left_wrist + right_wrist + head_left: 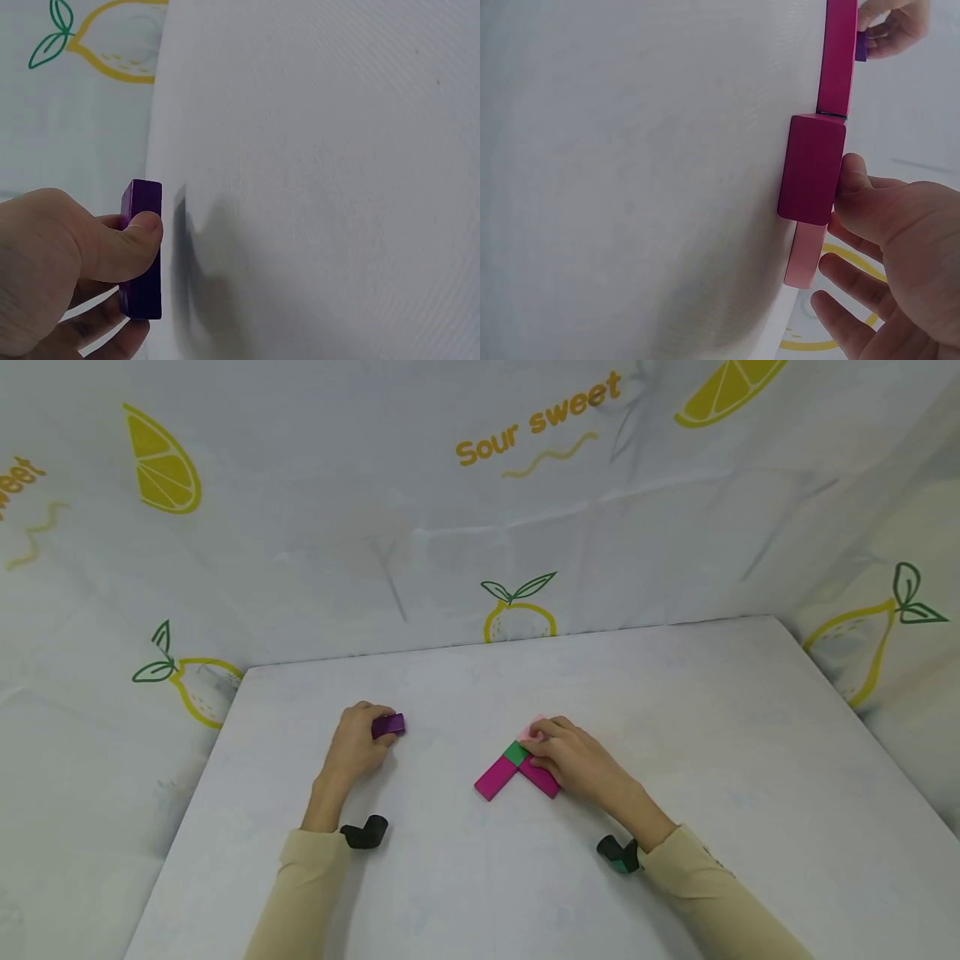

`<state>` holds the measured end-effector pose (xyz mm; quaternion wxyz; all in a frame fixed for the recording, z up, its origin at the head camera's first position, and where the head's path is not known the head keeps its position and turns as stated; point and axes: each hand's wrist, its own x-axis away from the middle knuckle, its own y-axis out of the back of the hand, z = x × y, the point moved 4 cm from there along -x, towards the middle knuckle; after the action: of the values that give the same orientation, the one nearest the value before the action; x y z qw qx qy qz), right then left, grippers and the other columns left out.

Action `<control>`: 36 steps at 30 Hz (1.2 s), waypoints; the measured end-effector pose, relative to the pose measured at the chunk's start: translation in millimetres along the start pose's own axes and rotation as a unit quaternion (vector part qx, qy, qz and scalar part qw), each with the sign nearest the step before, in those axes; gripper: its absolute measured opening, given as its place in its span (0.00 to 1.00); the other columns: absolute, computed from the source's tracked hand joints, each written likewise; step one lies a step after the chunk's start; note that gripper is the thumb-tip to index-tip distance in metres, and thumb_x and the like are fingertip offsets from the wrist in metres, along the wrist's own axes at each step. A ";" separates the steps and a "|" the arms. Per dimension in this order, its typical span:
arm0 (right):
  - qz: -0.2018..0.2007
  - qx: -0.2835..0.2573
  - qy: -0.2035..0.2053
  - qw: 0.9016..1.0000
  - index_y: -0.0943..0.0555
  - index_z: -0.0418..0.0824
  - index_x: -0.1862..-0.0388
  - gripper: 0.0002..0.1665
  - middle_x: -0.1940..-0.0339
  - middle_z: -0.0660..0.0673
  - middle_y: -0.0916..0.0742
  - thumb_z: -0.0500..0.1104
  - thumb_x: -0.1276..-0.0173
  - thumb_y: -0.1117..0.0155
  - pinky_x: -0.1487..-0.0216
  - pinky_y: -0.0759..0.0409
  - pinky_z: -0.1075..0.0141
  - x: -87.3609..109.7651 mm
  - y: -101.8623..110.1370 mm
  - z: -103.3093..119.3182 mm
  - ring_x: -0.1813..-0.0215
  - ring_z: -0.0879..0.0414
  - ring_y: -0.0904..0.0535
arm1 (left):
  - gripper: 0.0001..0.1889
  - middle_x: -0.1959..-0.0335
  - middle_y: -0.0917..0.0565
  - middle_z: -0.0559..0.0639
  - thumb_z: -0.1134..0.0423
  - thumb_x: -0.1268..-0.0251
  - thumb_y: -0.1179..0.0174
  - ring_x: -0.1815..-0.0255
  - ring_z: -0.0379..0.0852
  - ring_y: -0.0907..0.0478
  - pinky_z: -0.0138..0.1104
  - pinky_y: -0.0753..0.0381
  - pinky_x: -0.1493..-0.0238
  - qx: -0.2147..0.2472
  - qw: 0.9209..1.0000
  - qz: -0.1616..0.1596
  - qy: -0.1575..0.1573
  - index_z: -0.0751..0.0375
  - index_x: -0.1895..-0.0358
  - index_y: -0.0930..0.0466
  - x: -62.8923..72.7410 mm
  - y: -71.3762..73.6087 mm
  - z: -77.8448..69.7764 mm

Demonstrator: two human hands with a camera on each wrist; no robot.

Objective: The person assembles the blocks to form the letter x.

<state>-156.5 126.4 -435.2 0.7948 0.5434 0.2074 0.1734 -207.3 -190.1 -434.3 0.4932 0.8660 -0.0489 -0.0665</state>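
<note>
My left hand (356, 745) grips a purple block (388, 725) at the left side of the table. In the left wrist view the thumb lies across this purple block (146, 251), with fingers behind it. Towards the middle, my right hand (581, 763) touches a group of blocks with thumb and fingertips, its other fingers spread loosely in the right wrist view. The group has a small green block (515, 752) at the centre, a magenta block (496, 778) at lower left, another magenta block (543, 781) at lower right, and a partly covered pink block (807, 255).
A white cloth covers the table (450, 877), and a lemon-printed white sheet (337, 527) stands behind it. Black wrist-worn pieces show near the left cuff (365, 832) and the right cuff (619, 853).
</note>
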 end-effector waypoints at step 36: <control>0.001 0.007 -0.003 1.000 0.12 0.41 0.43 0.18 0.50 0.43 0.15 0.39 0.32 0.29 0.46 0.16 0.54 -1.7 -1.1 0.2 0.45 0.47 0.21 | 0.18 0.42 0.17 0.55 0.76 0.35 0.35 0.34 0.55 0.26 0.46 0.23 0.31 -0.027 0.980 0.069 -0.185 0.57 0.44 0.14 -13.5 -51.9 -89.2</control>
<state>-157.8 125.0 -435.9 0.7916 0.5494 0.2058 0.1707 -205.1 -86.1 -433.0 0.5025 0.8196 -0.1967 -0.1928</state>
